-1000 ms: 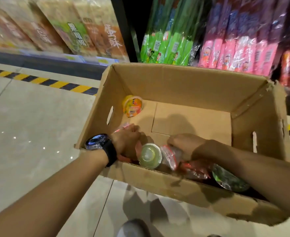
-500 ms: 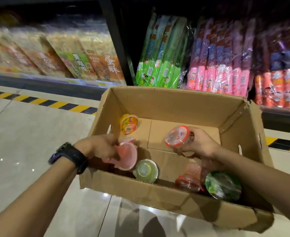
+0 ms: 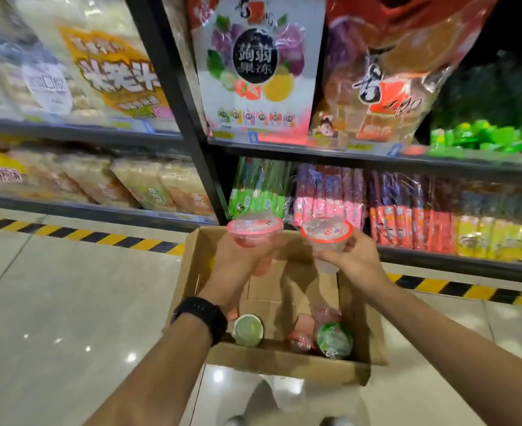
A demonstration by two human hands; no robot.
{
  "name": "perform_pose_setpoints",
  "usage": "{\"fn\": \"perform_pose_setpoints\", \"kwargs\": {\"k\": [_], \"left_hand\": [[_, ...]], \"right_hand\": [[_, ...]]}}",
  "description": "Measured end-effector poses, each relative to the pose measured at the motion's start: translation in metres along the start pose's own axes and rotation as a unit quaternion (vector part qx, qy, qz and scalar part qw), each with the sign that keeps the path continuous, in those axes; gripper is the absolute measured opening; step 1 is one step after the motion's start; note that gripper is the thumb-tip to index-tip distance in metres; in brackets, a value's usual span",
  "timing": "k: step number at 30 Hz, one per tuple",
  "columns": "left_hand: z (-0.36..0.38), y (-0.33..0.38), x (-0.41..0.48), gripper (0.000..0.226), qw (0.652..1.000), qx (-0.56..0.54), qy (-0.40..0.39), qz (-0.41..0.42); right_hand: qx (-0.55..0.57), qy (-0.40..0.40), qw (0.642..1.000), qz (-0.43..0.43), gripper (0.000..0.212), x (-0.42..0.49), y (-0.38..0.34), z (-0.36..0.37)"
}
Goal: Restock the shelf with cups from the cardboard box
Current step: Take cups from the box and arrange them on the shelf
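The left hand [image 3: 238, 265] grasps a pink jelly cup [image 3: 255, 232] round its body, and the right hand [image 3: 350, 259] pinches a red-rimmed cup [image 3: 327, 233] by its sides. Both cups are held above the cardboard box [image 3: 192, 272]. These slick, tapered cups could slip if either grip loosens. Ahead, crowded jelly bags [image 3: 253, 72] fill the shelf [image 3: 376, 158], leaving little room. Other cups [image 3: 248, 329] lie in the box.

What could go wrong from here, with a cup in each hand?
The left hand grips the pink-rimmed cup and the right hand the red-rimmed cup, so neither could likely clear room on the crowded shelf. The cardboard box sits just ahead of the feet; a step forward might catch it.
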State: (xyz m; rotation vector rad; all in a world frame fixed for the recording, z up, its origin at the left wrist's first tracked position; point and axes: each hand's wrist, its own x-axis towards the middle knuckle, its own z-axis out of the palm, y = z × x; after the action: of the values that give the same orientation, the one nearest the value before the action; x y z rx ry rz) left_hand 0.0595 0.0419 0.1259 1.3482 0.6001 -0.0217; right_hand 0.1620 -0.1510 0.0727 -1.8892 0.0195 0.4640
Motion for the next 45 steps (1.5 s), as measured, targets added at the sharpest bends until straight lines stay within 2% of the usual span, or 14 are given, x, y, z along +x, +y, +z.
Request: {"fn": "perform_pose_setpoints", "kwargs": {"k": [1,2,4,9,13,19,21,29,35,45], "left_hand": [[0.007,0.017,-0.008,0.052,0.998,0.021,0.05,0.017],[0.013,0.036,-0.018,0.053,0.995,0.035,0.088,0.035],[0.026,0.08,-0.044,0.06,0.99,0.046,0.112,0.07],[0.052,0.21,-0.112,0.053,0.989,0.024,0.1,0.11],[0.065,0.327,-0.172,0.063,0.989,-0.01,0.085,0.119],[0.081,0.463,-0.242,0.081,0.971,0.021,0.107,0.211],[0.087,0.498,-0.252,0.077,0.963,0.022,0.101,0.25],[0.121,0.581,-0.28,0.056,0.931,0.028,0.094,0.352],[0.156,0.623,-0.292,0.056,0.912,0.011,0.106,0.396],[0.198,0.683,-0.279,0.053,0.891,0.026,0.126,0.435]], "right_hand": [[0.0,0.012,1.0,0.002,0.07,-0.01,-0.019,-0.008],[0.015,0.018,1.0,0.001,0.069,-0.023,-0.041,-0.015],[0.044,0.034,0.998,-0.003,0.059,-0.05,-0.092,-0.027],[0.085,0.073,0.993,-0.037,0.057,-0.119,-0.234,-0.065],[0.101,0.093,0.987,-0.084,0.054,-0.185,-0.362,-0.109],[0.079,0.159,0.969,-0.174,0.057,-0.248,-0.516,-0.157],[0.085,0.172,0.959,-0.21,0.056,-0.255,-0.552,-0.169],[0.119,0.195,0.928,-0.295,0.05,-0.27,-0.629,-0.215],[0.122,0.153,0.926,-0.324,0.05,-0.266,-0.662,-0.257],[0.131,0.147,0.914,-0.353,0.049,-0.238,-0.709,-0.309]]}}
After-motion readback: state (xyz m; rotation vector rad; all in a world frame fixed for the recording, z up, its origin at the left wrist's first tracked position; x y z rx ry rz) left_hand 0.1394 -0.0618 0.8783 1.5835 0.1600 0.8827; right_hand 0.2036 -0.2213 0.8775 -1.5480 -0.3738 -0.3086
